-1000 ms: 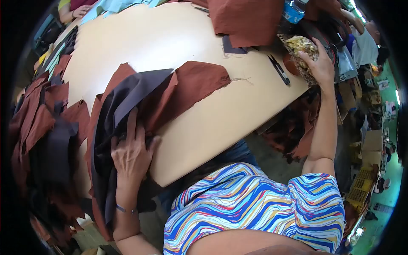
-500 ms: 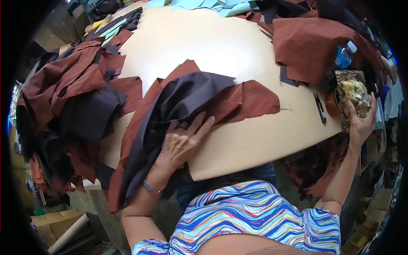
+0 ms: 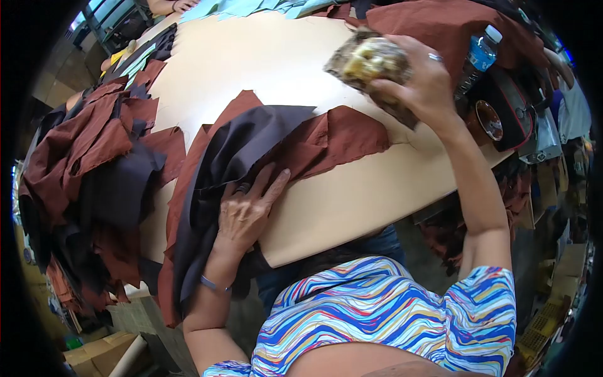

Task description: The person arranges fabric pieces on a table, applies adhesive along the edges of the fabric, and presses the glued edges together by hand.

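Observation:
My left hand (image 3: 244, 210) lies flat with fingers stretched, pressing on the dark grey cloth piece (image 3: 251, 138) near the table's front edge. Rust-red cloth (image 3: 352, 135) shows under and beside that piece, its right end spread on the table. My right hand (image 3: 424, 78) is wrapped round a brown, rough-looking block (image 3: 374, 60) with a lumpy yellowish-white mass on one face. The block is held above the table, to the right of the cloth; I cannot tell what it is made of.
Piled red and dark cloth (image 3: 94, 151) hangs over the left edge. More red cloth (image 3: 465, 25), a blue-labelled plastic bottle (image 3: 480, 56) and a round brown container (image 3: 488, 120) are at the right. Beyond the light blue cloth (image 3: 251, 7), another person's hand (image 3: 184, 5) shows.
My right hand has carried the block from the table's right edge leftward and inward over the table. My left hand stays on the cloth. The view has shifted, and another person's hand appears at the far side.

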`<state>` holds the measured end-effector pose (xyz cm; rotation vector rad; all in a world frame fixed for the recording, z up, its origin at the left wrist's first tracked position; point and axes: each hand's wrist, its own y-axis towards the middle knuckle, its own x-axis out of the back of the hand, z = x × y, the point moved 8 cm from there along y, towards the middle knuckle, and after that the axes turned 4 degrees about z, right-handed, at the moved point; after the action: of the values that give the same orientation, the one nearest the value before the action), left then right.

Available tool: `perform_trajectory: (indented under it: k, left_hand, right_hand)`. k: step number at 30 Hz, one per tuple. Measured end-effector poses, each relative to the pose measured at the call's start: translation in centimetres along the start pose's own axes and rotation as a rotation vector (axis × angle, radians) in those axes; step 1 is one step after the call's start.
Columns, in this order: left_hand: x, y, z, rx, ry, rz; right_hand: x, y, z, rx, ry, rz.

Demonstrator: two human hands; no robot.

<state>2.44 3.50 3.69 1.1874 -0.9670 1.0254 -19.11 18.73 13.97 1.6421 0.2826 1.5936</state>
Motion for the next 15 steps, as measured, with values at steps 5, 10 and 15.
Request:
perform_trajectory:
  k: [5, 10, 15]
  left_hand:
    - [0.1, 0.2, 0.0, 0.010, 0.003, 0.002]
    - [0.4, 0.5, -0.2, 0.019, 0.020, 0.033]
    - [0.1, 0.2, -0.1, 0.020, 0.012, 0.029]
  right_hand:
    - [-8.7, 3.1, -4.1, -0.017, 0.031, 0.083]
    - [-13.2, 4.4, -5.8, -0.094, 0.054, 0.095]
    - [-6.7, 2.7, -4.6, -0.036, 0.095, -0.018]
